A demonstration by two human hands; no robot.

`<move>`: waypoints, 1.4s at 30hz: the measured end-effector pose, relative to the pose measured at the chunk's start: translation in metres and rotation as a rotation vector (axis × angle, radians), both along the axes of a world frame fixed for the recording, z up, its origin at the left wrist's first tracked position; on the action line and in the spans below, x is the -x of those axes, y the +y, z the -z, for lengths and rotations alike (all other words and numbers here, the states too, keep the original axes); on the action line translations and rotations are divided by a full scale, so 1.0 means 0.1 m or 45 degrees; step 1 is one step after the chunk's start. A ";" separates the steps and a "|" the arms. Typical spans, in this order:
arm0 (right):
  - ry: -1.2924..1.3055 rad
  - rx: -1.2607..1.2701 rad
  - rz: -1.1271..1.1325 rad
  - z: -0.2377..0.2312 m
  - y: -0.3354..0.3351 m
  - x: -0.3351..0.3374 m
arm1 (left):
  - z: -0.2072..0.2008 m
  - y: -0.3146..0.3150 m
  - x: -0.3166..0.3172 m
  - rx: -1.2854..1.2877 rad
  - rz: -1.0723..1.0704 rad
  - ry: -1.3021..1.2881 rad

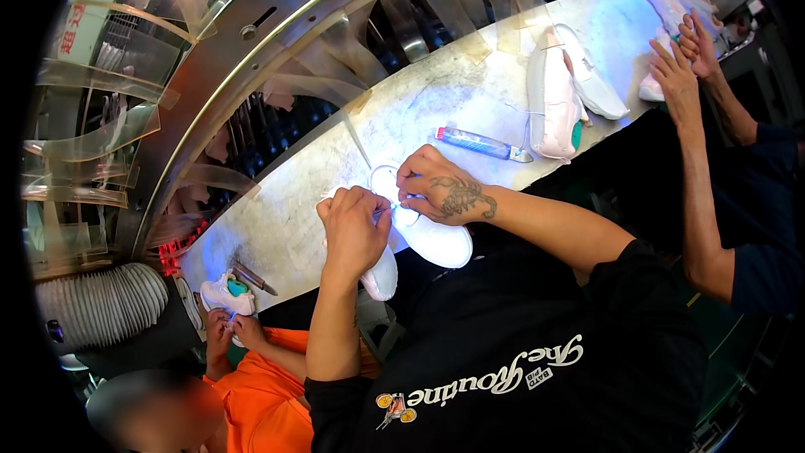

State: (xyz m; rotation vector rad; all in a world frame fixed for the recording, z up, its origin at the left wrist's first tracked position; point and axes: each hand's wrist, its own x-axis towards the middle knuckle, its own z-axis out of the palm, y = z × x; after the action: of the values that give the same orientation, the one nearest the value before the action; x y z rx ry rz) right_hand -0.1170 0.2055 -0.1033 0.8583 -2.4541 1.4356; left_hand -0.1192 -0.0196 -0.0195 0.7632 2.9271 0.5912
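My left hand (356, 231) and my right hand (440, 189) meet near the middle of the bench, fingers pinched close together. Whatever lies between the fingertips is too small and overlit to make out. Under and beside my right hand lies a white shoe sole (436, 239), its rounded end toward me. Below my left hand shows part of a white shoe (381, 278), mostly covered by that hand. Beyond my right forearm, a blue clear-barrelled tool (482, 143) with a red end and pointed grey tip rests on the bench.
A pale shoe (552, 105) and a white sole (591, 80) lie to the right on the curved bench (310, 176). Co-workers' hands handle shoes at the far right and lower left. A brown-handled tool (251, 277) lies left; clear strips (323, 84) hang from the machine behind.
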 end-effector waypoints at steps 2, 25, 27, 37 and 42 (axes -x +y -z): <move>-0.002 0.016 -0.001 0.02 -0.03 0.01 | 0.01 0.02 0.01 0.009 -0.027 -0.025; 0.031 0.017 -0.013 0.05 -0.03 0.02 | 0.02 0.02 0.19 0.095 0.239 0.028; 0.022 0.013 -0.012 0.07 -0.03 0.02 | 0.05 0.02 0.18 0.104 0.267 0.042; -0.071 -0.038 0.032 0.02 -0.08 -0.02 | 0.05 0.04 0.16 0.041 0.214 0.075; -0.150 0.021 -0.190 -0.06 0.17 0.02 | -0.08 -0.10 0.08 -0.095 -0.066 0.212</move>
State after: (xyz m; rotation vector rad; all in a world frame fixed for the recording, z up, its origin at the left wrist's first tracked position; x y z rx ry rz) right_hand -0.1185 0.2228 -0.0971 0.9998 -2.5054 1.5976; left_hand -0.1275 -0.0296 -0.0112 0.7817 3.1008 0.6759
